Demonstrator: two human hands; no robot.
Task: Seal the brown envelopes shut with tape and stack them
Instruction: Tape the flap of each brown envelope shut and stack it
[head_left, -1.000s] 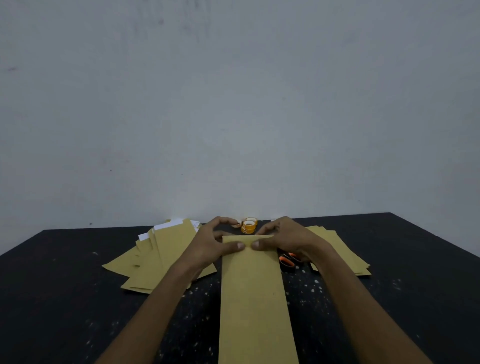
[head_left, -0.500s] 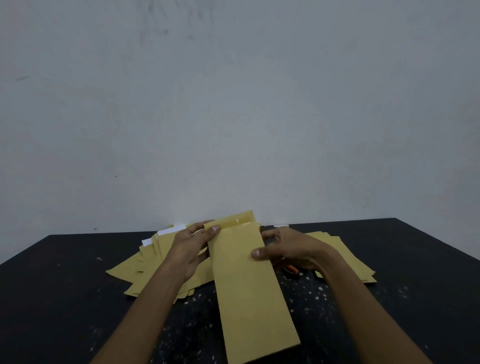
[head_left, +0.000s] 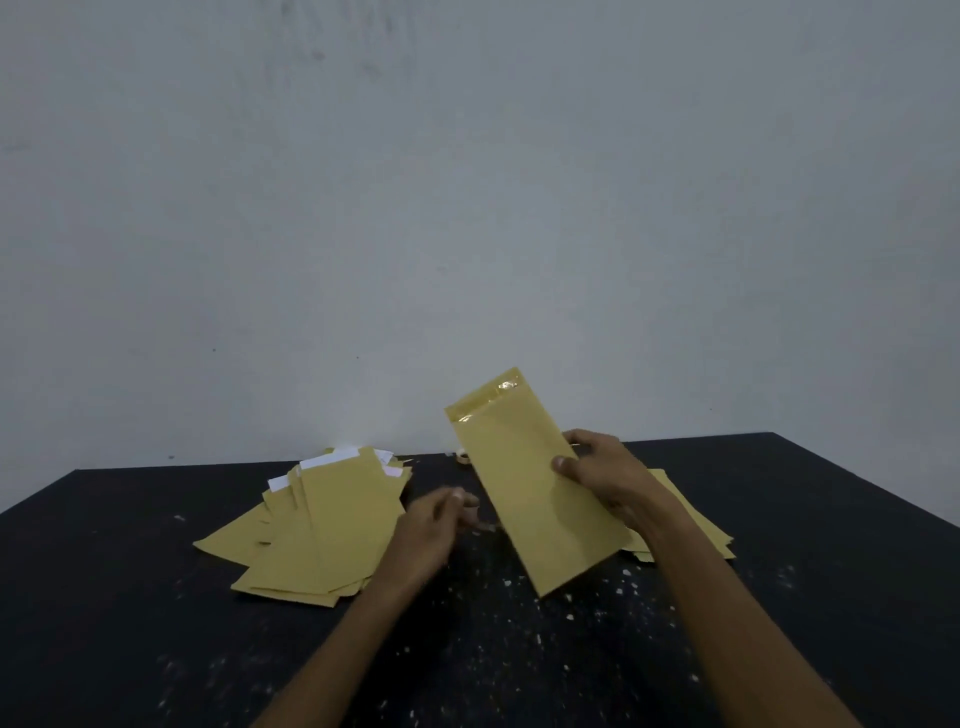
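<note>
My right hand (head_left: 602, 475) grips a long brown envelope (head_left: 524, 483) by its right edge and holds it tilted above the table. Shiny tape runs across its folded top flap. My left hand (head_left: 426, 530) hovers free to the left of it, fingers loosely curled, holding nothing. A fanned pile of brown envelopes (head_left: 317, 530) with white paper showing at their tops lies to the left. A second stack of brown envelopes (head_left: 691, 519) lies at the right, partly hidden by my right arm. A tape roll (head_left: 462, 456) peeks out behind the held envelope.
The black table (head_left: 130, 623) is speckled with white flecks and ends at a plain grey wall. Its right edge slants down at the far right.
The envelope has been lifted off the table and swung to the right in my right hand. My left hand has let go of it and drawn back.
</note>
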